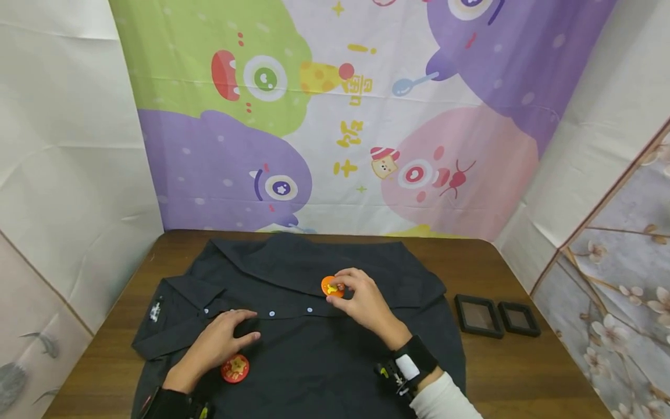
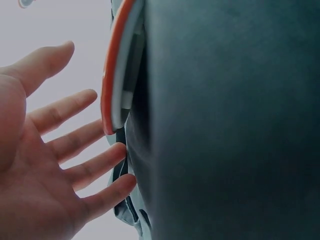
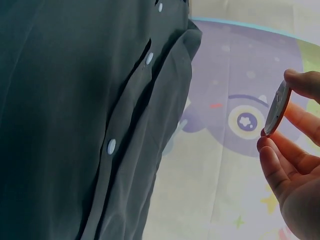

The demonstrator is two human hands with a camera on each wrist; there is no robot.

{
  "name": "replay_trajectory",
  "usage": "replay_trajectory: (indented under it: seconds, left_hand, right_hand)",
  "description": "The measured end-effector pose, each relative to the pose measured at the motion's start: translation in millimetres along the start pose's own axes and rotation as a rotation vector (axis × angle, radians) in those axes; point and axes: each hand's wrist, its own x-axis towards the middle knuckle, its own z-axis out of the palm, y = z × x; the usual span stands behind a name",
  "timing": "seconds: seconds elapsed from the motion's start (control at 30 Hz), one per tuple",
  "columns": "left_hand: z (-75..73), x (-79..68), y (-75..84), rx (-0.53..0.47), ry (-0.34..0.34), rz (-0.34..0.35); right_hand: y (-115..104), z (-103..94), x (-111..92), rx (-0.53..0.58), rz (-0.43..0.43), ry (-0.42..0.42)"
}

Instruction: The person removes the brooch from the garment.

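Observation:
A dark button-up shirt (image 1: 314, 361) lies spread over the wooden table, its collar side to the left and its row of white buttons running across. My right hand (image 1: 369, 302) pinches an orange round badge (image 1: 327, 286) by its edges above the shirt; the right wrist view shows the badge (image 3: 277, 108) edge-on, pale back facing the shirt. A red round badge (image 1: 235, 369) with a yellow star design lies on the shirt below my left hand (image 1: 217, 340). That hand holds nothing, its fingers (image 2: 95, 167) spread beside the red badge's rim in the left wrist view.
Two small black square frames (image 1: 478, 316) lie on the table (image 1: 487, 267) right of the shirt. A cartoon-printed cloth (image 1: 340, 203) hangs behind the table's far edge. White panels (image 1: 73, 145) stand on both sides.

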Motion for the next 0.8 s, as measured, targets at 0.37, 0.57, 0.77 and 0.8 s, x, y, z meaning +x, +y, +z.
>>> replay_trajectory:
  seconds: [0.37,0.57,0.77,0.8]
  left_hand:
    - [-0.6,0.4,0.3,-0.009,-0.037,-0.01]
    - [0.2,1.4,-0.5,-0.009,-0.052,-0.016]
    - [0.9,1.2,-0.7,-0.004,-0.058,-0.02]
    - [0.8,1.2,-0.6,-0.004,-0.058,-0.022]
  right_hand:
    - [9,-10.5,-7,-0.011,0.024,0.028]
    - [13,-15.1,-10,-0.042,0.022,0.066]
    - [15,-19.9,-13,-0.033,0.035,0.069]
    - [16,-20.6,-14,-0.034,0.036,0.071]
